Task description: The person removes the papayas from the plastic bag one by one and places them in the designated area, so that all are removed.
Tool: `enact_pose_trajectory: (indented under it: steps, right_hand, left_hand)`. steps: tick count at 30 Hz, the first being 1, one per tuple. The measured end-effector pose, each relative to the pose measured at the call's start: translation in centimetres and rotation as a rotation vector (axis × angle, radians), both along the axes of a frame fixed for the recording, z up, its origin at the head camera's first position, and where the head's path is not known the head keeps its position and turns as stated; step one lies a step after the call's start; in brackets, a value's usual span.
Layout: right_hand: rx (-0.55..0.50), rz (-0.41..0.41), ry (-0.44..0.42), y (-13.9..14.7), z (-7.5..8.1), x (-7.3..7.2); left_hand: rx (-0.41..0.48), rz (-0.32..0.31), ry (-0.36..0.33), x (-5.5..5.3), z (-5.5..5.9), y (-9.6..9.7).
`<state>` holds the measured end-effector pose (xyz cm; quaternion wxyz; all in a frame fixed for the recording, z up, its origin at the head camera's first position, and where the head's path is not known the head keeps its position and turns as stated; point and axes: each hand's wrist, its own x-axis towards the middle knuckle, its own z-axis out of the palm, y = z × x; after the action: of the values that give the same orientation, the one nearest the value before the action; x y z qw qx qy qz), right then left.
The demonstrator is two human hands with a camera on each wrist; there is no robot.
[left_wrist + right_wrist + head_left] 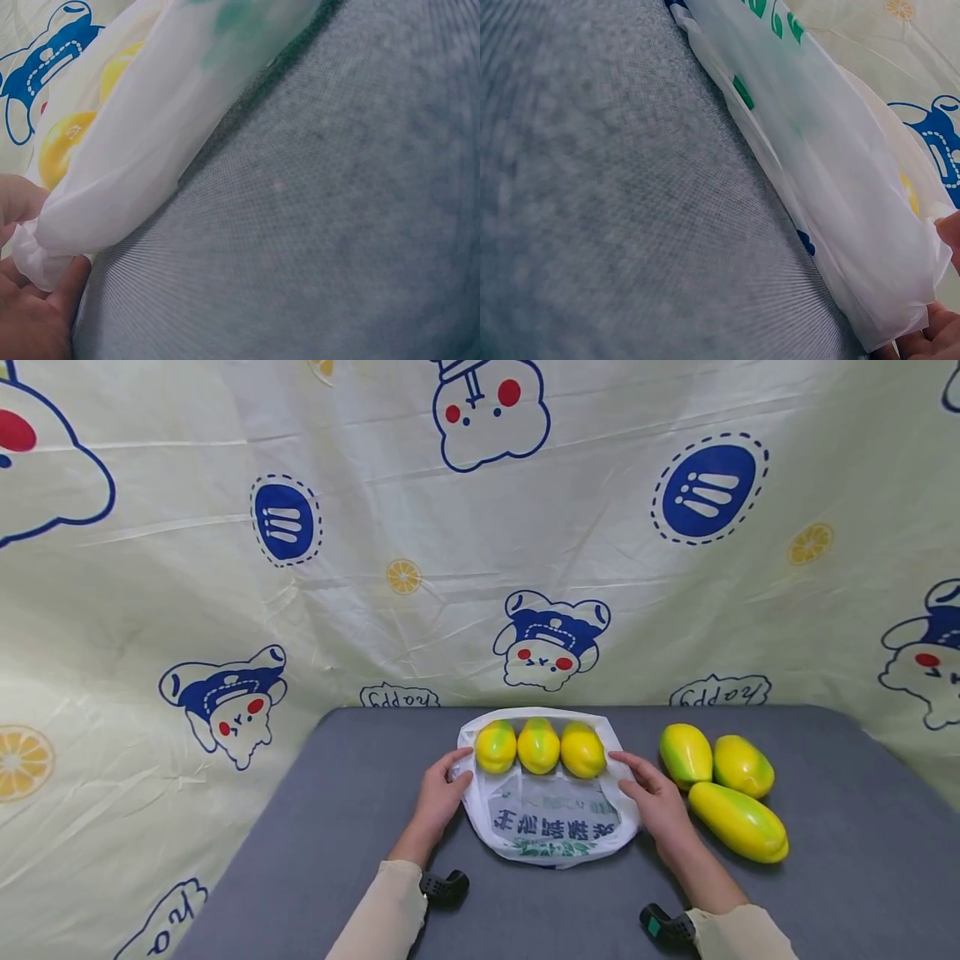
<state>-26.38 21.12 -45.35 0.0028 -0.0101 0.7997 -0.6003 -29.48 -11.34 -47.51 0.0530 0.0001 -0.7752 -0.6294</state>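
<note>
A white plastic bag point(551, 852) with dark printed characters and green leaves lies with its mouth spread wide. Three yellow-green papaya-shaped fruits point(538, 746) sit in a row inside, at its far side. My left hand point(441, 793) pinches the bag's left rim; in the left wrist view the bunched plastic point(45, 259) lies between thumb and fingers. On the opposite side, my right hand point(660, 802) pinches the right rim, and the right wrist view has fingers point(936, 330) under the plastic. The bag's side wall hides most of the fruits in both wrist views.
Right of the bag, three more fruits lie on the grey table point(337, 827): a rounded one point(686, 756), another rounded one point(742, 767) and a longer one point(738, 822) nearest me. A patterned cloth point(360, 527) hangs behind the table.
</note>
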Motion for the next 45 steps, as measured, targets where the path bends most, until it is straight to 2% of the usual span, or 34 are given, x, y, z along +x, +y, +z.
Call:
enact_pose_trajectory:
  steps: [10,17,22,27,31,39,45]
  right_hand:
    - [0.060,0.013,0.046,0.1,-0.2,-0.1]
    - [0.086,-0.003,0.043,-0.1,-0.8,0.1]
    - [0.079,-0.028,0.026,-0.2,-0.9,0.0]
    - [0.063,-0.033,0.015,-0.3,-0.8,0.0]
    - [0.063,-0.040,0.009,-0.3,-0.8,0.1]
    - [0.092,-0.045,0.020,-0.3,-0.8,0.1]
    - [0.115,-0.037,0.038,-0.4,-0.6,0.2]
  left_hand:
    - [-0.002,0.004,0.012,-0.3,0.2,0.1]
    - [0.003,0.050,0.032,-0.3,0.4,0.2]
    - [-0.023,0.082,0.081,-0.6,1.2,0.5]
    - [-0.104,0.132,0.119,-0.7,2.8,1.0]
    - [-0.176,0.118,0.147,-0.6,3.8,1.7]
    - [-0.370,0.137,0.243,-0.2,4.9,3.8]
    - [-0.538,0.090,0.336,-0.1,5.2,5.3]
